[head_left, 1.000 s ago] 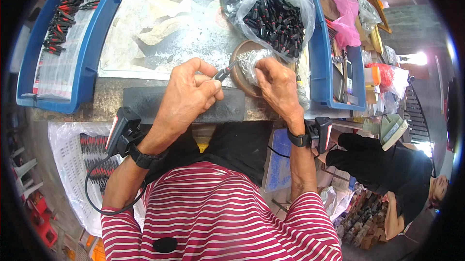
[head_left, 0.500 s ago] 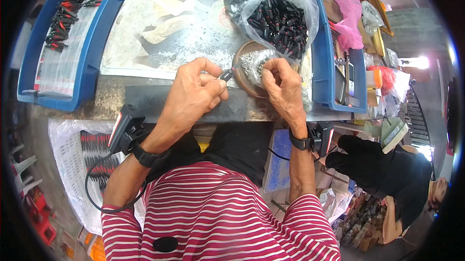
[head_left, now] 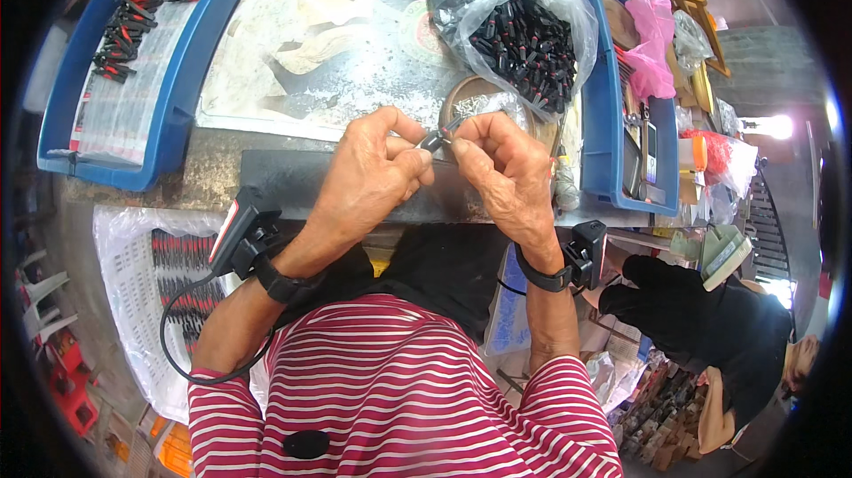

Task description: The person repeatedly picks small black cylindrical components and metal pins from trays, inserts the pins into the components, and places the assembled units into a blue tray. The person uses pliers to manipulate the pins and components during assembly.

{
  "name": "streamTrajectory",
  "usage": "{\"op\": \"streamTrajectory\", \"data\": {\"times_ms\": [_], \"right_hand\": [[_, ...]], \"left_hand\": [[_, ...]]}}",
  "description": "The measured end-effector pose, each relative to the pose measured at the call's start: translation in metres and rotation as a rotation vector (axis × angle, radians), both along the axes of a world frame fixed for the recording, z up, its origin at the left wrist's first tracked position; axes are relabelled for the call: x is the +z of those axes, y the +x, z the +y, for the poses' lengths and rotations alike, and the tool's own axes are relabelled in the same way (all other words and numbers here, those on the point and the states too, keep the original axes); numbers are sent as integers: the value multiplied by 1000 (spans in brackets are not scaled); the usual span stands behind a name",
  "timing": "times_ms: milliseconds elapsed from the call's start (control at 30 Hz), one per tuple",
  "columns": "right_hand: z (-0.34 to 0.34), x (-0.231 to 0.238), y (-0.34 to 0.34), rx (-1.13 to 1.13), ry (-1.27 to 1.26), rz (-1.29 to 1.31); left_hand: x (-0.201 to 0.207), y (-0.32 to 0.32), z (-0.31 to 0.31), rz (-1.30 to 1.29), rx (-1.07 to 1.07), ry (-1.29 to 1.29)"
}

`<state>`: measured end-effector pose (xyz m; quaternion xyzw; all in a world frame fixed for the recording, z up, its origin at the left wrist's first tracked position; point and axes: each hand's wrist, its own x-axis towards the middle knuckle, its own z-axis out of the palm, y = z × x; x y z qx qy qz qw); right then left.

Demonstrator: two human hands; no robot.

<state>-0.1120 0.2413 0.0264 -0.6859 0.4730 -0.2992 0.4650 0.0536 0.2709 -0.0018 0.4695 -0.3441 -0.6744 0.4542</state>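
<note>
In front of me over the table's near edge, my left hand [head_left: 368, 167] pinches a small black plastic part [head_left: 432, 142] between thumb and fingers. Its upper right end meets the fingertips of my right hand [head_left: 510, 174]. The right thumb and forefinger are closed there; whatever they hold is too small to make out. Just beyond the right hand is a round brown bowl [head_left: 450, 106] of small silvery-white pieces, partly hidden by that hand. Behind it a clear plastic bag [head_left: 581, 21] lies open, full of black parts [head_left: 524, 52] with red marks.
At left stands a long blue tray [head_left: 164, 136] of black-and-red tools [head_left: 124, 43]. Another blue tray [head_left: 601, 167] at right holds assorted items beside a pink bag [head_left: 652, 43]. A white basket [head_left: 129, 274] of similar tools sits below left. A person in black [head_left: 701, 318] is at the right.
My right hand has moved left from over the bowl, its fingertips now meeting the black part. My left hand keeps its pinch on that part. The view has shifted slightly.
</note>
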Motion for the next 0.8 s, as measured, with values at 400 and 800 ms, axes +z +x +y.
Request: {"op": "streamTrajectory", "data": {"times_ms": [400,800], "right_hand": [[-4,-6,2,-6,-12,98],[-2,-4,7,4,-143,219]], "left_hand": [[-3,-1,2,-21,10,-20],[-7,-4,3,-97,30,-42]]}}
